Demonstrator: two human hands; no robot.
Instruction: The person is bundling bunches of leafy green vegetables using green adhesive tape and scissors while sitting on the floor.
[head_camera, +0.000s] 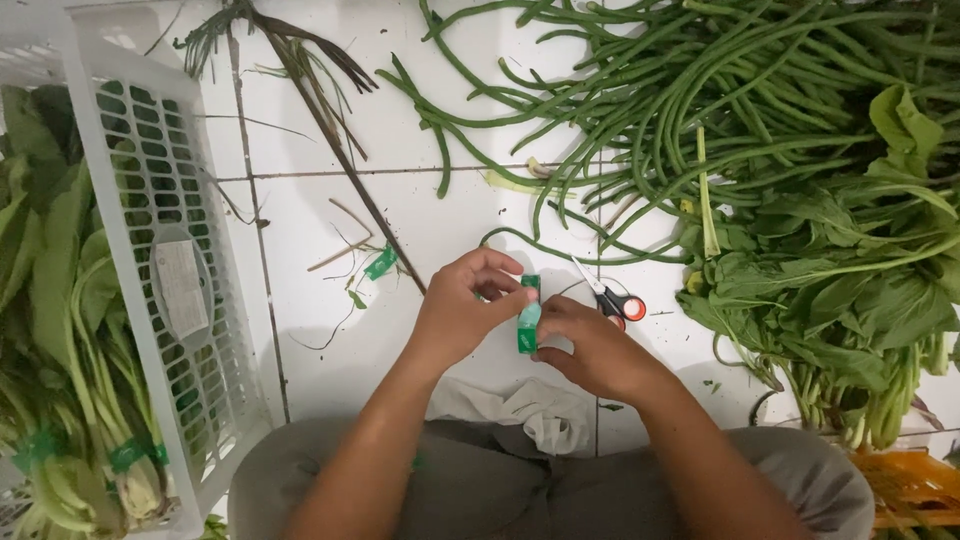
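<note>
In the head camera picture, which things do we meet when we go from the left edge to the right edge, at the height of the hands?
Bundled leafy greens → white plastic crate → left hand → green tape roll → right hand → scissors with red handles → loose leafy greens.

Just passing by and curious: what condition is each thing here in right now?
Green tape: pinched upright between both hands.
Left hand: gripping the tape.
Right hand: gripping the tape's lower end.
Scissors: lying closed on the floor, untouched.
Long beans: loose heap.
Leafy greens: loose pile.
White crate: holding greens tied in bundles.
</note>
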